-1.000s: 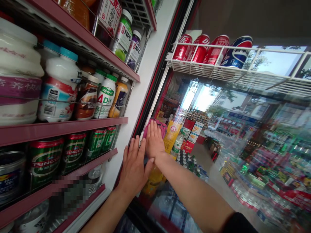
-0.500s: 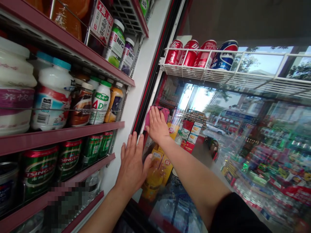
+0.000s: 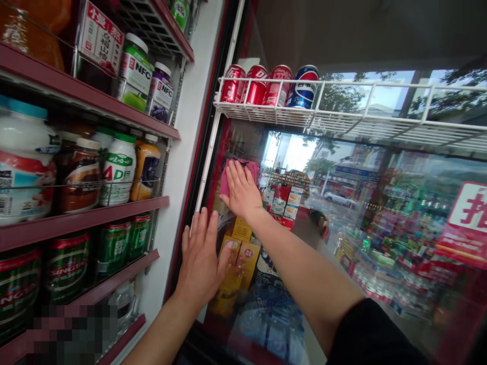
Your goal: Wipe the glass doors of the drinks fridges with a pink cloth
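Observation:
My right hand [image 3: 242, 188] lies on a pink cloth [image 3: 252, 168] and presses it against the glass door [image 3: 327, 213], close to the door's left edge. Its fingers are stretched over the cloth, which shows around the fingertips and along the thumb side. Lower and to the left, my left hand [image 3: 201, 261] is open, fingers extended and thumb apart, with nothing in it. Its fingertips are at the door's frame strip [image 3: 205, 177]; whether they touch it I cannot tell.
A white wire rack [image 3: 353, 109] on the door holds red cans [image 3: 256, 85] and a blue can [image 3: 303, 87]. To the left, fridge shelves [image 3: 114, 215] carry bottles and green beer cans [image 3: 114, 246]. A red-and-white sign [image 3: 466, 223] is at the right.
The view has turned right, so the shelves and can rack sit farther left and the red sign has come in. My right hand and the cloth have shifted slightly right from the frame strip.

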{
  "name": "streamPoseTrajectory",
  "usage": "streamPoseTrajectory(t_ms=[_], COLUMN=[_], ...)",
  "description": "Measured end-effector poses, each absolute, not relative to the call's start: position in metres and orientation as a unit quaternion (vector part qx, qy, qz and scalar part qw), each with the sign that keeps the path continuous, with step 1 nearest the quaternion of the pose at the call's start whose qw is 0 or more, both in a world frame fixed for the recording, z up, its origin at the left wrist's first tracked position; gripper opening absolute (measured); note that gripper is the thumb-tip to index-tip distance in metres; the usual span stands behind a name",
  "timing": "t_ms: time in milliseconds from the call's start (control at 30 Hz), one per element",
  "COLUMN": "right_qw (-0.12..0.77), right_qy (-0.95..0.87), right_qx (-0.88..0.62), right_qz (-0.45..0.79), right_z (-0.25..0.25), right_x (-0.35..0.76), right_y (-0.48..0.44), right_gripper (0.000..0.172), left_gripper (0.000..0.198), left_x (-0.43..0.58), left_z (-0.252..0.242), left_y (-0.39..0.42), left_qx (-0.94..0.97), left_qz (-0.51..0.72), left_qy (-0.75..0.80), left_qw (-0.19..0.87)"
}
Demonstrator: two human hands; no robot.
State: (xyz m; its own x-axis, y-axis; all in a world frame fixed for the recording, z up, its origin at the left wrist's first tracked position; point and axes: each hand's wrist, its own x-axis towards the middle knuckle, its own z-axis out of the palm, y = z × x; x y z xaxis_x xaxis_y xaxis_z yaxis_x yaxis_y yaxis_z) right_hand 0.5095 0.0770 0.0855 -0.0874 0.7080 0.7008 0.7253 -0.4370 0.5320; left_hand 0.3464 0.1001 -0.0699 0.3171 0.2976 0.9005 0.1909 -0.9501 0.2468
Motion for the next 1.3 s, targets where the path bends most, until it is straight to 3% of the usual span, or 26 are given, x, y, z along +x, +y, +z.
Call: streamPoseTrajectory(t_ms=[1300], right_qw=[-0.021], right_qy=[-0.311], right_qx=[-0.743], right_qz=[-0.592], right_z=[0.093], right_x=[0.593], right_y=[-0.317], right_gripper=[0.102], left_gripper=[0.082], left_x=[0.421], left_z=[-0.046], left_y=[-0.073], left_qx=[0.833], left_qz=[0.543], left_qy=[-0.036], left_qw=[0.101])
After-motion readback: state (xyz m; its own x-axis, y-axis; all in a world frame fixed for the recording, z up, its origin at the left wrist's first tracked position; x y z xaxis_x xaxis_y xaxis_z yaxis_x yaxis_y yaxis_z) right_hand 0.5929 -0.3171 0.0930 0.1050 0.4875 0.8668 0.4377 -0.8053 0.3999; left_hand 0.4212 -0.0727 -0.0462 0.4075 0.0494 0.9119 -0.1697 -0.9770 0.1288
